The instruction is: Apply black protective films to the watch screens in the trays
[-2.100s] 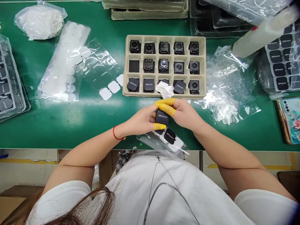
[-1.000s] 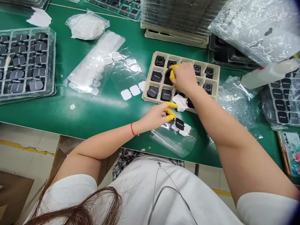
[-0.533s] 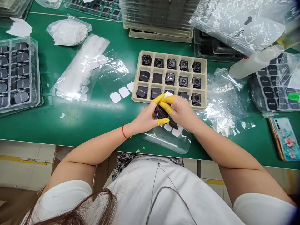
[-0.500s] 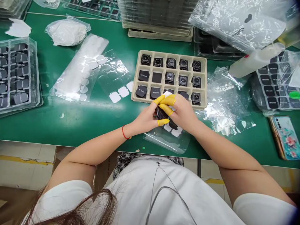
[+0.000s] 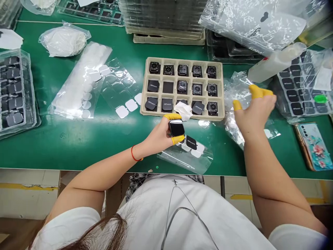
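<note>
A black square watch (image 5: 177, 128) with its dark screen up is gripped between the yellow-capped fingers of my left hand (image 5: 162, 134), just below the beige tray (image 5: 221, 100). That tray holds several watches and black labelled squares, and a crumpled white cloth (image 5: 183, 110) lies over its lower edge. My right hand (image 5: 253, 111) is raised over crinkled clear bags at the right, fingers apart and holding nothing. Below the watch, a clear film (image 5: 184, 160) carries white stickers, with a black labelled square (image 5: 191, 142) on top.
Clear film with white stickers (image 5: 78, 83) and a bagged white bundle (image 5: 65, 40) lie left. Another tray (image 5: 27, 93) sits far left. A translucent bottle (image 5: 273, 62), a bagged tray (image 5: 299, 86) and a phone (image 5: 314, 146) are right; stacked trays (image 5: 163, 17) stand behind.
My right hand has let go of the watch and moved right, over the clear bags. My left hand still holds the watch. The white cloth and the black square on the film now show fully.
</note>
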Available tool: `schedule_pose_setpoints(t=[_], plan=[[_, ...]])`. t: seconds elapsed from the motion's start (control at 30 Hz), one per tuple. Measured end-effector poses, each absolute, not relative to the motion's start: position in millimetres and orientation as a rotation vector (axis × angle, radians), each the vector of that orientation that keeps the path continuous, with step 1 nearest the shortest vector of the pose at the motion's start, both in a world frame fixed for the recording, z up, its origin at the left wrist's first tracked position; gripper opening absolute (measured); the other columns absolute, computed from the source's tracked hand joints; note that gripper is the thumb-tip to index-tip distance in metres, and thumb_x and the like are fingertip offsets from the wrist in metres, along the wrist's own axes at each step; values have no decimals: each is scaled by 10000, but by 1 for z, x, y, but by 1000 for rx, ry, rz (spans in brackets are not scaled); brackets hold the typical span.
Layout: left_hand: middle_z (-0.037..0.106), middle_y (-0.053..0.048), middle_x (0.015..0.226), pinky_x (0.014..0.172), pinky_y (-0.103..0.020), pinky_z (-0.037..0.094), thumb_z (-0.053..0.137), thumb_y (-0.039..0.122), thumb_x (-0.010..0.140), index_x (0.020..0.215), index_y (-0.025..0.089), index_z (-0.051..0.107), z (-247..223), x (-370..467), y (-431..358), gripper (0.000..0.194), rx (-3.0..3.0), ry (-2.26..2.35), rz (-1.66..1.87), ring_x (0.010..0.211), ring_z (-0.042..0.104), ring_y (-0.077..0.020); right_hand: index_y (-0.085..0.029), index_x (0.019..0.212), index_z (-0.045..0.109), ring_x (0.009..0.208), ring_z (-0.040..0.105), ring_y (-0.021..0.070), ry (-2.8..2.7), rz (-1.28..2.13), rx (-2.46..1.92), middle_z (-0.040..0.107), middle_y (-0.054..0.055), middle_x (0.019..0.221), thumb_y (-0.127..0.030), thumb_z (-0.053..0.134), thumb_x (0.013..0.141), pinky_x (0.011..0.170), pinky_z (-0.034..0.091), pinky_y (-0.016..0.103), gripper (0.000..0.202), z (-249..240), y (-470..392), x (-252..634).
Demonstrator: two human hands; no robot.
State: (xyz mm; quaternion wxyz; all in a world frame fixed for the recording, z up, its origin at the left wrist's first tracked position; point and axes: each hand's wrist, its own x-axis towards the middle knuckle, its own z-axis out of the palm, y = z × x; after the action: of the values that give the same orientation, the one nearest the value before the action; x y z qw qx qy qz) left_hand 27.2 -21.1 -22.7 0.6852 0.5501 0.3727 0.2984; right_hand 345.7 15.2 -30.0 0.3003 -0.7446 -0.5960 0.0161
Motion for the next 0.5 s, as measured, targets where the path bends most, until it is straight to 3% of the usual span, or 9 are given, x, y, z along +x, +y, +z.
schedule_pose_setpoints(t=[0.07, 0.23, 0.37, 0.5], plan=[[562, -37, 1053, 726, -275, 546, 738, 248, 774, 1220, 265, 450, -22, 28, -20, 531, 1225, 851, 666, 824, 590, -132, -327, 1235, 598, 1199, 474, 387, -1915, 200, -1743, 594, 135, 1228, -440, 556, 890, 1017, 331, 574, 366, -26, 15, 302], [596, -37, 1054, 743, -265, 559, 760, 265, 765, 1243, 243, 485, -21, 27, -17, 552, 1195, 844, 666, 828, 606, -126, -208, 1030, 678, 1027, 565, 318, -2203, 493, -1556, 657, 135, 1052, -266, 568, 874, 886, 423, 501, 199, -26, 24, 219], [618, -34, 1020, 719, -266, 569, 734, 253, 773, 1250, 235, 470, -22, 23, -12, 545, 1219, 879, 672, 816, 631, -136, -229, 920, 679, 856, 585, 225, -2152, 457, -1373, 673, 61, 875, -237, 556, 907, 819, 422, 421, 124, -17, 11, 212], [635, -50, 1134, 783, -295, 565, 704, 231, 770, 1249, 225, 475, -28, 19, -11, 531, 1505, 892, 666, 942, 652, -185, -264, 870, 692, 852, 557, 181, -2210, 330, -886, 658, 22, 884, -240, 602, 906, 804, 415, 376, 100, -14, -11, 205]])
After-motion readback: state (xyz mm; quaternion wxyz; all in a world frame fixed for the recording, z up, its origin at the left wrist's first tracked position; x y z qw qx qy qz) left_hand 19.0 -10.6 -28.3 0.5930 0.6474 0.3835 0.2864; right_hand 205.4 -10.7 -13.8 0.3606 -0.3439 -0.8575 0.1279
